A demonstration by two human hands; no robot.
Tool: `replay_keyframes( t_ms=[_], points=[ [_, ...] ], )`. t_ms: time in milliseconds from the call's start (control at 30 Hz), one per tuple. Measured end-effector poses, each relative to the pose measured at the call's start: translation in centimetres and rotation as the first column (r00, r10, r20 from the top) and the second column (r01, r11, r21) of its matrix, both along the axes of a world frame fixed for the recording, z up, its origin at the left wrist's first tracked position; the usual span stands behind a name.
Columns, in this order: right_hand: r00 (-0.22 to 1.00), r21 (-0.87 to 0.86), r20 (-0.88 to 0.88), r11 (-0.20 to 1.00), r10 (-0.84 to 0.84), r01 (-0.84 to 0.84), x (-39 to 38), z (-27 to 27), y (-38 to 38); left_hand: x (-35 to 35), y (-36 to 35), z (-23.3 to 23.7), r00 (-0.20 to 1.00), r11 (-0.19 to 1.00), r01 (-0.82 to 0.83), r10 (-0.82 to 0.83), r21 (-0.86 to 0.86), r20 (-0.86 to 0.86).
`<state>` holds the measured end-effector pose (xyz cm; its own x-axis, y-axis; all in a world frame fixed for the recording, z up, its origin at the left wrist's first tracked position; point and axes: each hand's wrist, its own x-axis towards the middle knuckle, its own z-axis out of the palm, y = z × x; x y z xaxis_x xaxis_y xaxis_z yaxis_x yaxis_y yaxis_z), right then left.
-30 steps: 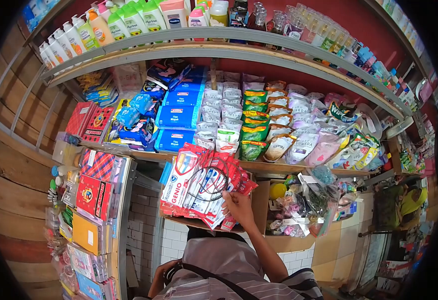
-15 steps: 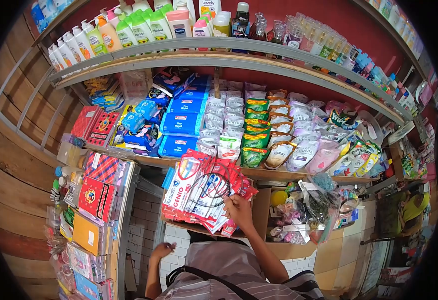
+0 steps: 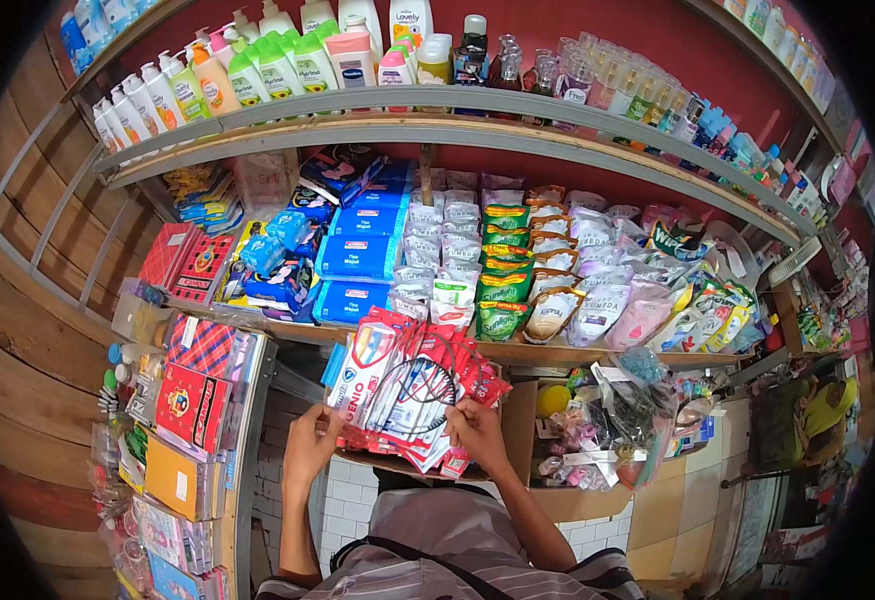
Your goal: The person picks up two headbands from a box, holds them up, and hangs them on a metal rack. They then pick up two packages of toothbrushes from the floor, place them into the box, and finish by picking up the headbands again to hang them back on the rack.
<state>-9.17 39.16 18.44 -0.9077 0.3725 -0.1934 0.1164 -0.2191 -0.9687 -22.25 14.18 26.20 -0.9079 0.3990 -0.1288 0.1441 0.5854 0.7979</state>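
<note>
Head view, crowded shop, red wall (image 3: 658, 40): wooden shelf (image 3: 558, 353) of sachets just above toothbrush packs (image 3: 398, 385), packs gripped at left edge by left hand (image 3: 310, 440), at lower right edge by right hand (image 3: 476, 430).

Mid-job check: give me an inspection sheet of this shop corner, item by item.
Surface: cardboard box under the wooden shelf, carrying the packs.
Job's things: toothbrush packs, red and white, fanned in a bundle.
Clutter: blue tissue packs and pouches on the shelf; bags of small goods to the right.
Fingers: left hand at the bundle's left edge, grip unclear; right hand closed on its lower right edge.
Cables: thin black loop over the packs; cord or band, cannot tell.
Surroundings: bottles on the top shelf, notebooks on the left rack, tiled wall below.
</note>
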Motion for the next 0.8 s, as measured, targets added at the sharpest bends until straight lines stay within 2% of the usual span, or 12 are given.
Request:
replay_keyframes(
  t_ms=[67, 200, 300, 400, 467, 500, 667, 767, 800],
  points=[
    [0.998, -0.023, -0.055, 1.0, 0.02, -0.022, 0.5, 0.9, -0.2, 0.2, 0.7, 0.6, 0.999, 0.989, -0.033, 0.038, 0.144, -0.033],
    [0.99, 0.08, -0.103, 0.993, 0.095, -0.087, 1.5, 2.0, -0.5, 0.7, 1.6, 1.5, 0.997, 0.927, -0.062, 0.077, 0.37, -0.026],
    [0.977, 0.222, -0.097, 0.961, 0.19, -0.165, 2.2, 2.1, 0.0, 2.0, 2.6, 4.5, 0.956, 0.842, -0.101, -0.064, 0.53, 0.285],
    [0.976, 0.328, -0.054, 0.927, 0.209, -0.181, 2.5, 4.0, 0.2, 2.3, 1.8, 3.0, 0.896, 0.828, -0.09, -0.176, 0.553, 0.408],
    [0.98, 0.372, -0.014, 0.911, 0.199, -0.179, 2.6, 4.9, 0.4, 2.8, 1.7, 2.3, 0.871, 0.775, -0.15, -0.189, 0.614, 0.453],
    [0.982, 0.37, -0.012, 0.913, 0.19, -0.172, 2.7, 5.4, 0.4, 3.0, 1.8, 2.2, 0.859, 0.745, -0.183, -0.197, 0.641, 0.473],
    [0.978, 0.367, -0.056, 0.915, 0.199, -0.165, 3.0, 6.1, 0.8, 4.2, 2.3, 2.5, 0.849, 0.749, -0.211, -0.177, 0.628, 0.497],
    [0.991, 0.272, -0.041, 0.956, 0.127, -0.111, 3.0, 5.3, 1.5, 4.5, 2.2, 2.3, 0.845, 0.733, -0.253, -0.151, 0.632, 0.513],
    [0.998, 0.217, -0.041, 0.975, 0.053, -0.043, 2.7, 4.6, 1.9, 4.5, 2.2, 2.3, 0.844, 0.725, -0.267, -0.142, 0.635, 0.517]
  ],
)
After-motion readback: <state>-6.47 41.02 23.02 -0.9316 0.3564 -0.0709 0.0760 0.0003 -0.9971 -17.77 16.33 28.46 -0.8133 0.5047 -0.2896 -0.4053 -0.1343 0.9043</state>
